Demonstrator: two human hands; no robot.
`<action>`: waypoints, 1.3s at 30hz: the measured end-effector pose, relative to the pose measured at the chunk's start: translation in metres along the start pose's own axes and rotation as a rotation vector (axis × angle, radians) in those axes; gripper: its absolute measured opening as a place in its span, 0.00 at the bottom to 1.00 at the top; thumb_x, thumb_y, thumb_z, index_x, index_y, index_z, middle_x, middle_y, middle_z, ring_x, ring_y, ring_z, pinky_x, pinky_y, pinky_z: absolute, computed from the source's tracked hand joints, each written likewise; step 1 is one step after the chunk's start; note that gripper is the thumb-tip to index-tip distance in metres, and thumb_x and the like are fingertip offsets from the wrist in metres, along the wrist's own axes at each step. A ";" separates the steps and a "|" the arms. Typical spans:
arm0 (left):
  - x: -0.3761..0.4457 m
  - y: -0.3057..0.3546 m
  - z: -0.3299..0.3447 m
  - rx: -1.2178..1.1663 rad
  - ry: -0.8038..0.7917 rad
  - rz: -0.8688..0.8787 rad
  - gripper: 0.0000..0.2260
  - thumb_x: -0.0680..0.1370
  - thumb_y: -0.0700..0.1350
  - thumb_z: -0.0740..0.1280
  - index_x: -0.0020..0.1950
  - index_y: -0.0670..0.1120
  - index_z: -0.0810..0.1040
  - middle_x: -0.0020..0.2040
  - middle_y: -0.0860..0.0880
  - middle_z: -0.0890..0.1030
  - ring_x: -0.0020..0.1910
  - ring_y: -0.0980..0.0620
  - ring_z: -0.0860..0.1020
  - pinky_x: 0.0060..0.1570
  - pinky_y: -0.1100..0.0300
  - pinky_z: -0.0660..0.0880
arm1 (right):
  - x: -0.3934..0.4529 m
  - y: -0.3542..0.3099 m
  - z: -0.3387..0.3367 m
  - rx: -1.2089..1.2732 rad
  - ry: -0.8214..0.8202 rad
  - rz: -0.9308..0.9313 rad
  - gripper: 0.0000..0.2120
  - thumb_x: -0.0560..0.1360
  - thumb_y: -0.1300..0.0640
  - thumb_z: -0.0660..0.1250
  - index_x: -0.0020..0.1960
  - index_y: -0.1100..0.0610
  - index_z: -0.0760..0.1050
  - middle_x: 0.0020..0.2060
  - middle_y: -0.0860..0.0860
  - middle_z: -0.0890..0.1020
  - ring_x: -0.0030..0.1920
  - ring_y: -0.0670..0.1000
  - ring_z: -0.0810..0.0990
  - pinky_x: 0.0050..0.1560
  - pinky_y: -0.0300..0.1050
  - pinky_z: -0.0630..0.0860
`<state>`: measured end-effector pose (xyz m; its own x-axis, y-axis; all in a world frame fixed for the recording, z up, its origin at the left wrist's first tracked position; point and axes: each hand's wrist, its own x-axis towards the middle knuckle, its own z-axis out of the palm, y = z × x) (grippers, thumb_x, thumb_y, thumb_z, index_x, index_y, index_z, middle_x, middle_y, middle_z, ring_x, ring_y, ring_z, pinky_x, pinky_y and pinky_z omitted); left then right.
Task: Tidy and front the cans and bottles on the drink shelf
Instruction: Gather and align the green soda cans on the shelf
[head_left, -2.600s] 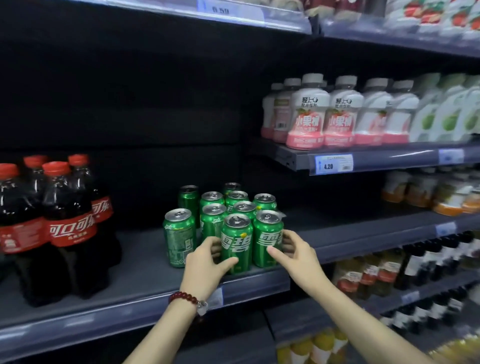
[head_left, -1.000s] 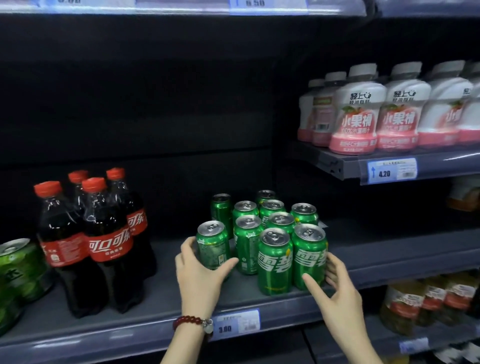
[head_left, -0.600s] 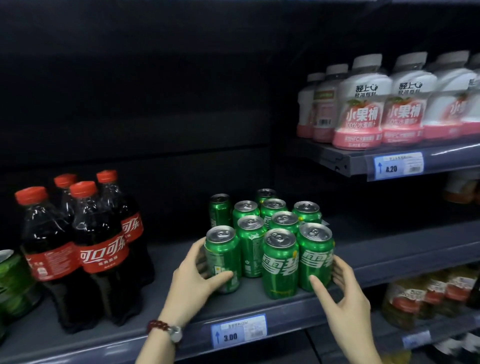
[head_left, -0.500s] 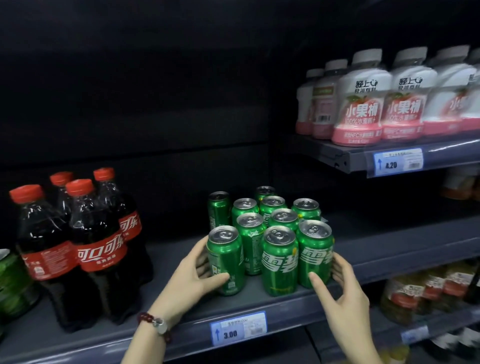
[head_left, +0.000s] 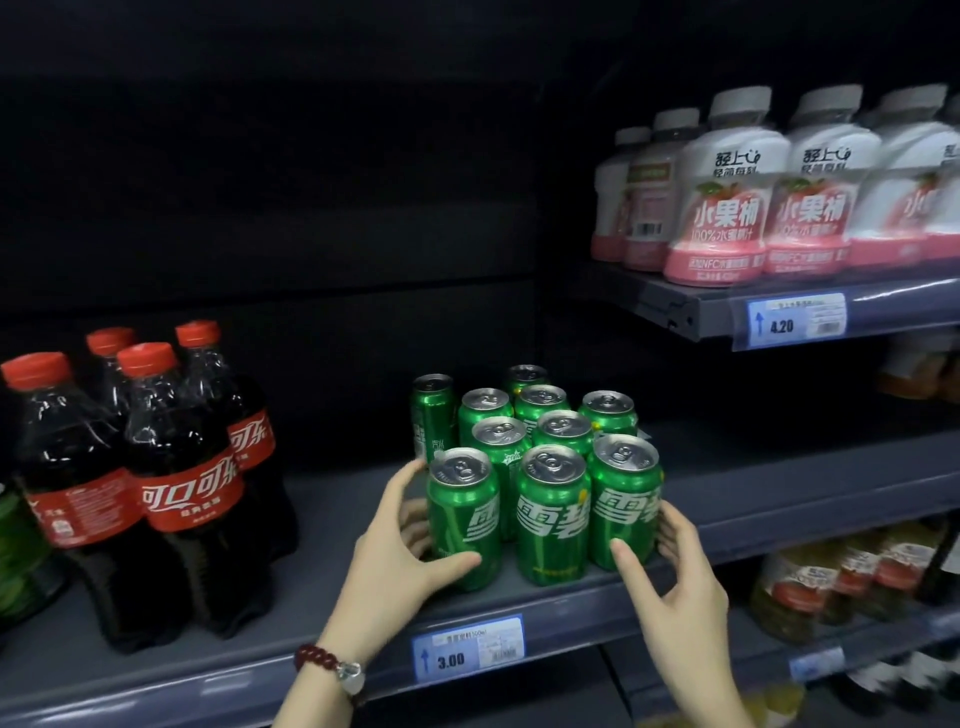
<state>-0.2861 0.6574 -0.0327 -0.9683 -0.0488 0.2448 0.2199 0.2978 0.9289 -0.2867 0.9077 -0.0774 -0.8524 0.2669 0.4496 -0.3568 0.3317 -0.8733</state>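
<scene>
3 green cans front the block at the shelf (head_left: 322, 525) edge as 2 bare hands bracket it. Left hand (head_left: 395, 566), palm inward, curls round the left can (head_left: 464, 519): thumb across its lower front, fingers behind it. Right hand (head_left: 675, 587) cups the right can (head_left: 626, 501), thumb on its front, fingers round its far side. Middle can (head_left: 553, 514) stands untouched between them. Cola bottles (head_left: 171, 483) stand well apart, left. A beaded bracelet (head_left: 324, 662) rings the left wrist.
</scene>
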 end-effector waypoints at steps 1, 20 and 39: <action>-0.001 -0.001 0.000 -0.062 -0.029 -0.012 0.39 0.58 0.44 0.81 0.62 0.65 0.69 0.55 0.54 0.82 0.55 0.59 0.80 0.54 0.66 0.76 | 0.000 0.000 0.000 0.001 -0.002 0.001 0.26 0.66 0.41 0.67 0.64 0.37 0.66 0.55 0.30 0.74 0.57 0.28 0.72 0.56 0.29 0.66; -0.011 0.015 0.020 0.133 0.078 0.048 0.36 0.60 0.49 0.80 0.61 0.66 0.68 0.53 0.65 0.80 0.53 0.68 0.78 0.48 0.75 0.73 | 0.020 -0.009 -0.019 -0.046 -0.138 0.013 0.24 0.66 0.53 0.77 0.55 0.39 0.69 0.51 0.38 0.80 0.54 0.36 0.78 0.51 0.27 0.72; -0.011 0.062 0.028 0.211 0.217 0.122 0.27 0.67 0.56 0.74 0.63 0.60 0.70 0.57 0.63 0.75 0.58 0.64 0.74 0.59 0.61 0.70 | 0.075 -0.065 -0.036 -0.055 -0.301 -0.202 0.20 0.71 0.51 0.73 0.61 0.46 0.73 0.57 0.40 0.78 0.58 0.40 0.76 0.57 0.39 0.74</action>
<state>-0.2654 0.7029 0.0142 -0.8838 -0.1955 0.4251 0.2814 0.5038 0.8167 -0.3136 0.9390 0.0201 -0.8441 -0.0843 0.5295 -0.5152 0.4013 -0.7573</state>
